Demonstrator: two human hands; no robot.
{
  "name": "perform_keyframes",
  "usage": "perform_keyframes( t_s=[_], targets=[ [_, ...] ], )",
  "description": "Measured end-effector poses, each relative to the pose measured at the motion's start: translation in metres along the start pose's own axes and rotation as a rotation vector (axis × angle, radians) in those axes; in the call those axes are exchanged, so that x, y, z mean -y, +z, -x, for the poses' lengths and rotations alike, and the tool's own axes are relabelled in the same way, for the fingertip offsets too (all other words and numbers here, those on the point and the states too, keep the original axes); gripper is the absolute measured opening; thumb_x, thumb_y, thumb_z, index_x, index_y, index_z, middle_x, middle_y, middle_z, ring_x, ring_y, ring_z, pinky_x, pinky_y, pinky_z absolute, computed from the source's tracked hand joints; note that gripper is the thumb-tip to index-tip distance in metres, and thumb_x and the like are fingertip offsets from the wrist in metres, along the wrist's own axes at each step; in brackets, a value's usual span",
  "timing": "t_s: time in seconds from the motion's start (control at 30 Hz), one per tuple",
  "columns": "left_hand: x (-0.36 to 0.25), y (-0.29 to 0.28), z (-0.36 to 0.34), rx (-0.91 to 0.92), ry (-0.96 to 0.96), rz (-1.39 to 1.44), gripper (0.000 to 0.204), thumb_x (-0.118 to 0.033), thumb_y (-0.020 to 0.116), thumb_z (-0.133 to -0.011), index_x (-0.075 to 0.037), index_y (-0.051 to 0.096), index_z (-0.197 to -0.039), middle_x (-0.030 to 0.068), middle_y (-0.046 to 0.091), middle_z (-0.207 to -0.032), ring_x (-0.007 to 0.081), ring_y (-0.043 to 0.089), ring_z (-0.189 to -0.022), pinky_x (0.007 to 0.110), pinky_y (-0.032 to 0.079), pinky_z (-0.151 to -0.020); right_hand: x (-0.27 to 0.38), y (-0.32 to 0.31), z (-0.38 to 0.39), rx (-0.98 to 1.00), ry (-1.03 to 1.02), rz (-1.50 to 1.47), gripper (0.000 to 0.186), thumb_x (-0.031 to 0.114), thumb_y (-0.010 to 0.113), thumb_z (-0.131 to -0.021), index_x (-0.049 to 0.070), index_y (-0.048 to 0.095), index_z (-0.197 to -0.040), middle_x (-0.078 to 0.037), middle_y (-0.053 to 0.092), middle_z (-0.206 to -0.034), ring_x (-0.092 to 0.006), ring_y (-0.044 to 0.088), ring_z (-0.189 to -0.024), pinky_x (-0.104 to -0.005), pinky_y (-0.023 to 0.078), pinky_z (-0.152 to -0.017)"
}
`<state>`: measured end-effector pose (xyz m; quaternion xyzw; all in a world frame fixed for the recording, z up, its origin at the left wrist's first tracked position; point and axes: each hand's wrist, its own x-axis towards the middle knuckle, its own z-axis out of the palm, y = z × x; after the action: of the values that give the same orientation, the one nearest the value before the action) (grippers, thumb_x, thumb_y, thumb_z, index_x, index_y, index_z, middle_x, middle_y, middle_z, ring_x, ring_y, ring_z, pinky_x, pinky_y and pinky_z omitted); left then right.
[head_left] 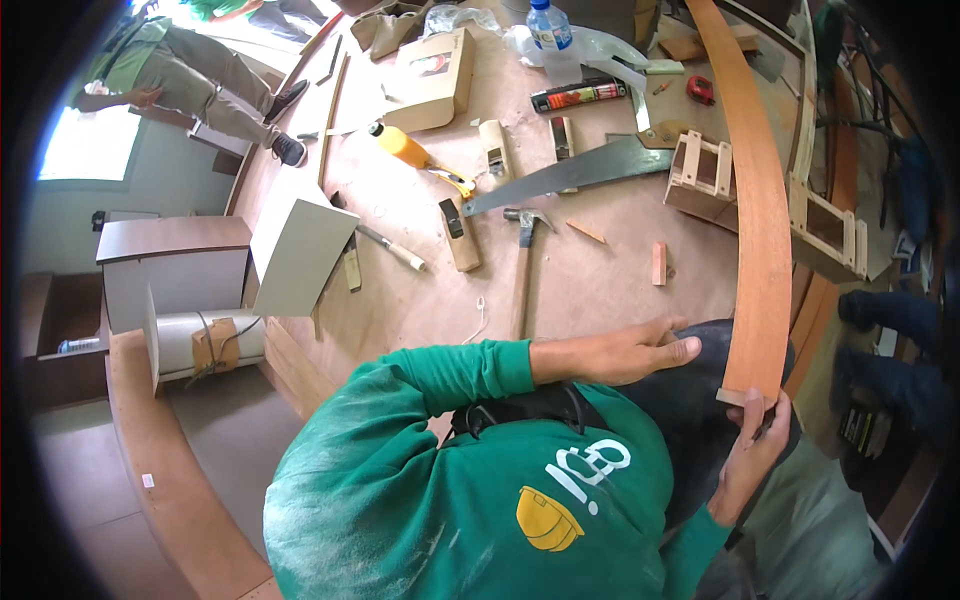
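Observation:
A long reddish-brown wooden board (758, 220) runs from the top of the view down to my lap, bending with the lens. My right hand (755, 450) grips its near end, with the thumb and fingers around the end edge. To the left of the board, my left hand (640, 352) hovers over my dark-trousered thigh, thumb apart from the fingers and nothing visible in it. Ahead on the wooden work surface lie a claw hammer (525, 250), a handsaw (580, 175) and several wooden hand planes, one of them (460, 236) beside the saw tip.
A slatted wooden block (700, 165) stands against the board's left side. Farther back are a yellow bottle (402, 146), a cardboard box (432, 80), a black-and-red tube (578, 95), a water bottle (550, 40) and a red tape measure (701, 90). Another person (190, 75) stands far left.

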<state>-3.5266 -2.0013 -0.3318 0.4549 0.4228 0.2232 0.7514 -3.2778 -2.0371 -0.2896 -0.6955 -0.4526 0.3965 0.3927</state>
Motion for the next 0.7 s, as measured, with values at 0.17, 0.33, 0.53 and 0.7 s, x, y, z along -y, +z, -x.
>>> perform_keyframes(
  t_s=[0.17, 0.33, 0.53, 0.7],
  targets=[
    [-0.006, 0.007, 0.009, 0.078, -0.044, 0.012, 0.089, -0.062, 0.044, -0.109, 0.01, 0.031, -0.159, 0.0273, 0.046, -0.158, 0.0346, 0.045, -0.145, 0.042, 0.037, -0.121, 0.034, 0.009, 0.011, 0.018, -0.214, 0.189, 0.026, 0.018, 0.072, -0.101, -0.004, 0.062, -0.113, -0.003, 0.057, -0.085, -0.011, 0.053, -0.075, -0.0273, 0.048, -0.07],
    [-0.011, 0.023, -0.02, 0.386, -0.215, 0.667, 0.068, -0.052, 0.044, -0.112, 0.001, 0.045, -0.154, 0.0169, 0.055, -0.152, 0.028, 0.051, -0.139, 0.04, 0.042, -0.118, 0.051, 0.025, 0.017, 0.0, -0.128, 0.163, 0.029, 0.018, 0.077, -0.097, -0.004, 0.064, -0.111, -0.004, 0.066, -0.078, -0.01, 0.061, -0.072, -0.0305, 0.053, -0.067],
    [0.023, 0.022, -0.03, 0.501, -0.221, 1.021, 0.035, -0.035, 0.059, -0.109, -0.012, 0.061, -0.135, -0.0014, 0.065, -0.129, 0.0122, 0.06, -0.121, 0.032, 0.049, -0.108, 0.042, 0.039, 0.023, -0.036, -0.259, 0.221, 0.035, 0.015, 0.085, -0.09, -0.003, 0.065, -0.112, -0.015, 0.073, -0.092, -0.0221, 0.072, -0.079, -0.0361, 0.057, -0.072],
    [0.044, 0.015, -0.039, 0.613, -0.118, 0.929, 0.038, -0.03, 0.063, -0.108, -0.009, 0.06, -0.139, -0.0005, 0.064, -0.132, 0.01, 0.061, -0.117, 0.028, 0.052, -0.101, 0.024, 0.032, 0.036, -0.034, -0.209, 0.111, 0.052, 0.018, 0.092, -0.083, -0.004, 0.064, -0.121, -0.017, 0.074, -0.1, -0.0236, 0.075, -0.087, -0.0353, 0.059, -0.075]
  ],
)
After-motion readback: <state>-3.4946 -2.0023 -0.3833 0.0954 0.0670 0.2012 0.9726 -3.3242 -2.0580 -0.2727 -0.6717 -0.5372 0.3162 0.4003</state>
